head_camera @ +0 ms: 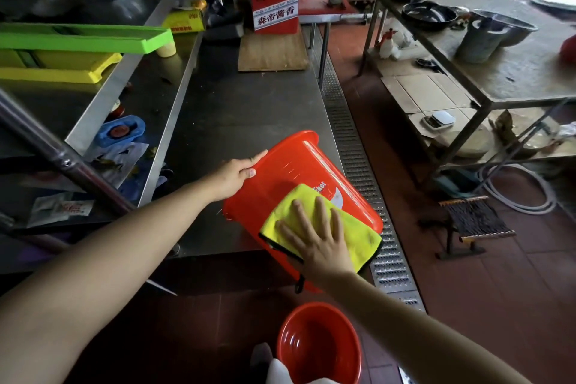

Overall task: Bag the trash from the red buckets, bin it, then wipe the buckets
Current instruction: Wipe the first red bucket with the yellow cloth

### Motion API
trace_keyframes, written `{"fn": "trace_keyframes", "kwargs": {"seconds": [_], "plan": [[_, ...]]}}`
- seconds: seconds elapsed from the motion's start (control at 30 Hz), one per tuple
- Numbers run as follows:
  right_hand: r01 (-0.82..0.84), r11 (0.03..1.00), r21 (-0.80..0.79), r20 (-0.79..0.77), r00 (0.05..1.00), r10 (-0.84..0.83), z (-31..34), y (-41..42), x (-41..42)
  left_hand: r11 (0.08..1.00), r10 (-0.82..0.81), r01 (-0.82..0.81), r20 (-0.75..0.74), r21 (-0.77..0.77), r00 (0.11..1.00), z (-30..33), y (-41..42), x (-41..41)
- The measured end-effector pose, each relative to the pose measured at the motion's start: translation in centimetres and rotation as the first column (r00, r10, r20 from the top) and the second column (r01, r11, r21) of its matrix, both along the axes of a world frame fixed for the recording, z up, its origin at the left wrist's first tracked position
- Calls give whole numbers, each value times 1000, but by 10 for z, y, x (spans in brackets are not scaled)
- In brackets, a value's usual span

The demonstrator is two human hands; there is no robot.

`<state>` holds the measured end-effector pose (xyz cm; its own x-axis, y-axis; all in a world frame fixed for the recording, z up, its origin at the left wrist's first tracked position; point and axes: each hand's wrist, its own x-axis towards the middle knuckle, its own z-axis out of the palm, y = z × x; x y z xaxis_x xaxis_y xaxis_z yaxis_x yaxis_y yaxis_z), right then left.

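Observation:
A red bucket [299, 165] lies tilted on its side at the near right corner of the steel counter [243, 109], its base pointing away from me. My left hand [235, 176] grips the bucket's upper left side, thumb on the wall. A yellow cloth [358, 227] with a dark edge lies on the bucket's side. My right hand [314, 234] presses flat on that cloth with fingers spread. A second red bucket [318, 343] stands upright on the floor below, and it looks empty inside.
A wooden board [272, 51] and a red box [274, 8] sit at the counter's far end. Shelves on the left hold green and yellow trays [78, 37]. A metal floor drain grate [352, 146] runs right of the counter. A steel table [505, 72] with pots stands at right.

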<state>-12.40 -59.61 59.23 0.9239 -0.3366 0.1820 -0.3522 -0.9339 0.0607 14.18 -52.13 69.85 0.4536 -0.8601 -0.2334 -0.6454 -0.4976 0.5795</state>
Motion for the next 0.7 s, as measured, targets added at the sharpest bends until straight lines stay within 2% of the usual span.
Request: {"fn": "trace_keyframes", "kwargs": {"seconds": [0.1,0.2,0.23,0.3,0.33,0.37,0.4,0.43,0.5,0.53,0.6,0.7], "plan": [[-63,997,42,28,998,62,8,-17,-4,1000,10,-10,-18,-13,1000,0,4,0],[35,974,225,35,998,-44,24,-63,-14,1000,10,-10,-46,-7,999,-4,10,1],[87,939,332,32,994,-104,27,-82,-20,1000,14,-15,-49,-4,999,-6,12,1],[186,792,581,40,966,-256,32,-113,-32,1000,24,-24,-52,-1,998,-8,15,0],[218,718,661,36,946,-321,32,-121,-36,1000,28,-28,-46,0,999,-9,15,0],[241,685,687,28,934,-357,31,-124,-37,999,34,-34,-35,0,999,-8,14,-1],[263,702,662,22,929,-369,30,-119,-37,999,39,-39,-24,0,999,-8,13,-1],[270,766,583,30,935,-353,28,-110,-37,999,41,-41,-12,0,999,-7,11,-2],[204,916,346,76,967,-244,17,-78,-36,999,47,-47,10,4,999,-5,8,-2],[150,960,238,90,980,-175,9,-58,-36,999,49,-49,18,7,999,-5,7,-3],[25,997,66,85,996,-30,-8,-24,-37,999,45,-45,20,11,999,-4,4,-4],[-123,992,-5,37,992,123,-19,-7,-39,999,44,-44,19,15,999,-4,5,-4]]}}
